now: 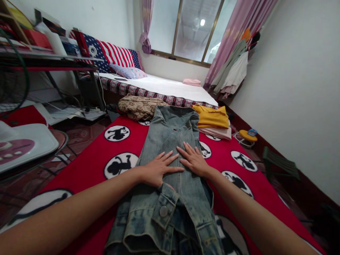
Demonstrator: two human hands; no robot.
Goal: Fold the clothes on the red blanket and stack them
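A faded denim jacket [170, 141] lies lengthwise on a red blanket [90, 166] printed with black-and-white cartoon circles. My left hand [156, 169] rests flat on the jacket's middle, fingers stretched out and pointing right. My right hand [193, 159] lies flat beside it, fingers spread and pointing up and left. The fingertips of the two hands nearly meet. Neither hand holds anything. A buttoned cuff of the jacket [164, 209] is bunched up just below my left hand.
A folded yellow garment [211, 116] on a pink one lies past the jacket at right, a brown patterned bag [139, 106] at left. Beyond is a bed [164, 86] with a flag-print cover. A fan and shelf stand at left, hanging clothes [233, 71] at right.
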